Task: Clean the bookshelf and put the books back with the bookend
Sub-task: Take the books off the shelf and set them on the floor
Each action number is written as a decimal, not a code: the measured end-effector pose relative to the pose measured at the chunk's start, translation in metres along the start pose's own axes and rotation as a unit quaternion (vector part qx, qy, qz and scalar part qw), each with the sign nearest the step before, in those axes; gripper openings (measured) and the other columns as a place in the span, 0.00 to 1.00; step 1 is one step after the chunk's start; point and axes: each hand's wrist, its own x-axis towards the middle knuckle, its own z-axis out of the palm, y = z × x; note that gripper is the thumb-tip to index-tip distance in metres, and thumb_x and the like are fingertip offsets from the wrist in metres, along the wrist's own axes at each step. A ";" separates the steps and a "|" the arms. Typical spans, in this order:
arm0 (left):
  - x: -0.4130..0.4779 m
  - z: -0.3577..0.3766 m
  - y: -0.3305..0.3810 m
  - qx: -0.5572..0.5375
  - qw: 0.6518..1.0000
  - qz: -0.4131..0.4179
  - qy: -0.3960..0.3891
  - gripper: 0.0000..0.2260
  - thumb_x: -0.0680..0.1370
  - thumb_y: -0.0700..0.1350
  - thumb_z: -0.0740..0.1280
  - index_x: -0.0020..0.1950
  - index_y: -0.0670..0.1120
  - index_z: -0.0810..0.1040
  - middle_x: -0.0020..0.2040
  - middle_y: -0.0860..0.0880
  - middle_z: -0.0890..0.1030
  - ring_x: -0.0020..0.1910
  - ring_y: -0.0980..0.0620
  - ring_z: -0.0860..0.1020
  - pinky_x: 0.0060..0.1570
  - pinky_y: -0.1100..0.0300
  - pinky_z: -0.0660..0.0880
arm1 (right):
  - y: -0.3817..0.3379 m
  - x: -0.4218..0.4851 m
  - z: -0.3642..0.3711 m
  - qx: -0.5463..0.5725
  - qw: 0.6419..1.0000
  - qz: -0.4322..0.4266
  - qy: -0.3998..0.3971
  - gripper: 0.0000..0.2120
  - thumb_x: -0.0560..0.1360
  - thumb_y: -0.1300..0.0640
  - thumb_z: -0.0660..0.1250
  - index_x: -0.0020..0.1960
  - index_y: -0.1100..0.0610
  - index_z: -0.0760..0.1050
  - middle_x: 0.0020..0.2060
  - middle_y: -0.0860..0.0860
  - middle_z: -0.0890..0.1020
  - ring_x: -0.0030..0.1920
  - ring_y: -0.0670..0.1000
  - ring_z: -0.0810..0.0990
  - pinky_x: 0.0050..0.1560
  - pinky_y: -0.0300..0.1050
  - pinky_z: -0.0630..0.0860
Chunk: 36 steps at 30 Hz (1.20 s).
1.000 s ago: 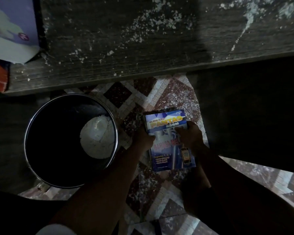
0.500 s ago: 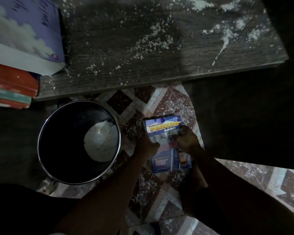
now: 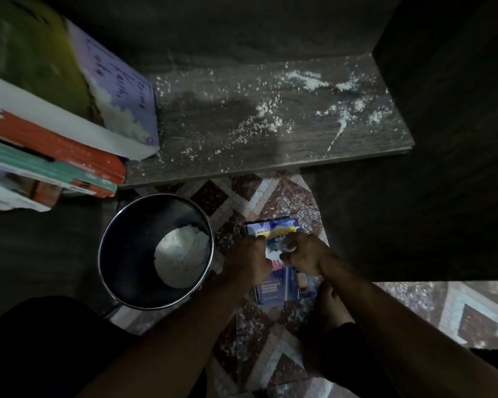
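Compared with the frame 0.5 s earlier, the left hand [image 3: 249, 259] had shifted from the left edge of the blue book [image 3: 283, 288] onto its cover, and the 2 hands sat closer together. The book stayed flat on the tiled floor [image 3: 273, 196], just right of the metal bucket [image 3: 133, 239], below the shelf [image 3: 207, 139] edge. More of the shelf, its scattered white powder [image 3: 270, 113] and the stack of books [image 3: 55, 150] at its left end had come into view. The left fingers were curled on the upper cover. The right hand [image 3: 305, 254] was curled beside them; whether it pinched the book or a small pale item under its fingers could not be determined. The hands covered most of the title. The stack was cut off at the left edge of the picture.
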 end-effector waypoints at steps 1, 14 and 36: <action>-0.006 -0.008 0.003 0.018 1.000 0.010 0.008 0.16 0.76 0.47 0.68 0.63 0.46 0.74 0.61 0.44 0.77 0.61 0.43 0.76 0.58 0.52 0.75 | -0.007 -0.009 -0.005 -0.024 1.000 -0.013 0.004 0.19 0.78 0.56 0.67 0.68 0.59 0.72 0.64 0.55 0.78 0.63 0.58 0.77 0.62 0.44 0.72; -0.115 -0.135 0.027 0.106 0.954 0.137 0.246 0.18 0.75 0.45 0.66 0.64 0.46 0.73 0.60 0.45 0.76 0.57 0.43 0.76 0.54 0.52 0.75 | -0.090 -0.158 -0.072 -0.210 0.938 -0.181 0.207 0.20 0.77 0.50 0.64 0.68 0.52 0.72 0.66 0.52 0.76 0.64 0.55 0.75 0.62 0.45 0.71; -0.220 -0.303 -0.059 0.027 0.860 0.047 0.507 0.16 0.75 0.40 0.68 0.63 0.43 0.76 0.58 0.46 0.77 0.54 0.46 0.78 0.51 0.53 0.76 | -0.323 -0.201 -0.106 -0.176 0.867 -0.397 0.245 0.18 0.77 0.52 0.68 0.66 0.54 0.74 0.62 0.51 0.75 0.61 0.54 0.75 0.58 0.47 0.74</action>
